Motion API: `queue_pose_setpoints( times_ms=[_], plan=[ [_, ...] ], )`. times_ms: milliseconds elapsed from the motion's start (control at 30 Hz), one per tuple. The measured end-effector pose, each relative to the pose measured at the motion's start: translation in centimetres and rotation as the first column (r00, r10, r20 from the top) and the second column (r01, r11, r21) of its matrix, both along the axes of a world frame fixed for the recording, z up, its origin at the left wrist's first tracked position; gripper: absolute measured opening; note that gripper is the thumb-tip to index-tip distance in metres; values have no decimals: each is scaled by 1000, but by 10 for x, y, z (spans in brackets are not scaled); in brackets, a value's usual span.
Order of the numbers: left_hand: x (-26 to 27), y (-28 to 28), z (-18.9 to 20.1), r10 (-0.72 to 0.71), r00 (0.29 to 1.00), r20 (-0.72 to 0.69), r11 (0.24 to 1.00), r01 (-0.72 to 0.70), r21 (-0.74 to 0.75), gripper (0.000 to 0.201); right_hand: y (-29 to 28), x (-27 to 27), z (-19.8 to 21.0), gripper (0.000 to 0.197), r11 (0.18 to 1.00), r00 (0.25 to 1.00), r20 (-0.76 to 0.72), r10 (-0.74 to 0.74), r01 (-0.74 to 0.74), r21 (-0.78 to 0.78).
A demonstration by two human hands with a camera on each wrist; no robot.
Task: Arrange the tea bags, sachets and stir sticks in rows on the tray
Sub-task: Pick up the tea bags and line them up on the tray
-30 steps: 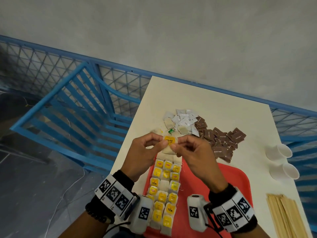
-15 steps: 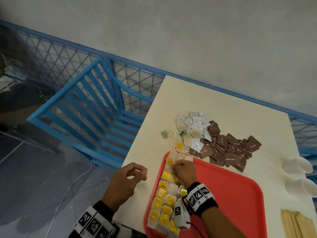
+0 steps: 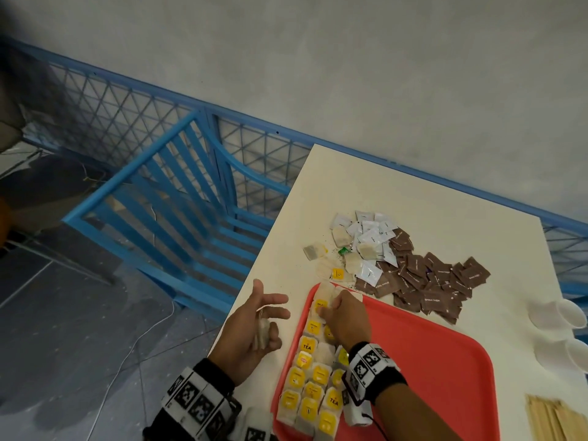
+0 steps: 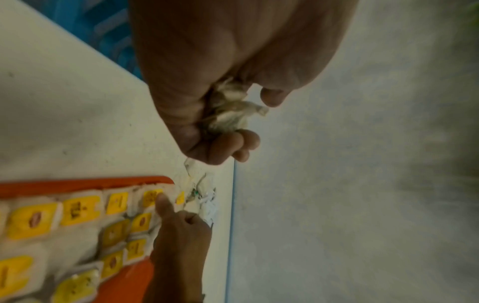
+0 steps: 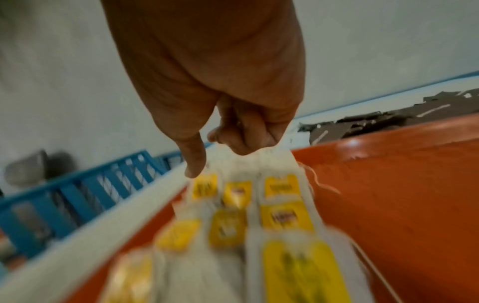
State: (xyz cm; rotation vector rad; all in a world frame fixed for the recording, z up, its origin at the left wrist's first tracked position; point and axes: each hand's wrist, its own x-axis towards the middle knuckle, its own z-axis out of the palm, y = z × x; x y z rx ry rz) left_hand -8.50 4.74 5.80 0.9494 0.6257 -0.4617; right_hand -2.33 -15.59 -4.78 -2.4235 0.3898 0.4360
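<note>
A red tray point(image 3: 429, 361) lies at the table's near edge, with rows of yellow-tagged tea bags point(image 3: 310, 386) along its left side. My right hand point(image 3: 327, 305) is at the far end of those rows. Its thumb point(image 5: 193, 168) presses on a yellow tag and its curled fingers hold that tea bag point(image 5: 204, 185) down. My left hand point(image 3: 270, 313) hovers palm up just left of the tray, lower fingers curled around crumpled tea bags point(image 4: 233, 110). Loose tea bags point(image 3: 337, 272), white sachets point(image 3: 372, 230) and brown sachets point(image 3: 439, 281) lie heaped beyond the tray. Wooden stir sticks point(image 3: 553, 418) lie at the right.
Two white paper cups point(image 3: 563, 316) lie on their sides at the table's right edge. A blue chair point(image 3: 178, 202) and blue mesh railing stand left of the cream table point(image 3: 413, 186). The tray's right half is bare.
Both hands held one tea bag above the heap; now the right hand has brought it down to the far end of the rows. The left hand has drawn away left and turned palm up.
</note>
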Motion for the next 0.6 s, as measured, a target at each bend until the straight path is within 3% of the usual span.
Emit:
queue_pose_setpoints(
  times_ms=[133, 233, 300, 400, 600],
  plan=[
    [9, -15, 8, 7, 1000, 3, 982, -6, -188, 65, -5, -11, 66, 26, 973, 958, 281, 59, -119, 200],
    [14, -32, 15, -23, 999, 22, 970, 28, -241, 64, -8, -35, 127, 16, 890, 860, 470, 196, -358, 284],
    [15, -45, 18, -33, 999, 35, 962, 41, -268, 65, -8, -53, 152, 17, 874, 827, 479, 293, -435, 217],
    [15, -64, 19, -35, 998, 55, 954, 50, -295, 72, -7, -67, 157, 35, 904, 855, 378, 355, -417, 92],
    [13, -96, 18, -19, 997, 77, 964, 39, -264, 67, -22, -72, 147, 23, 963, 888, 407, 216, -263, 64]
  ],
)
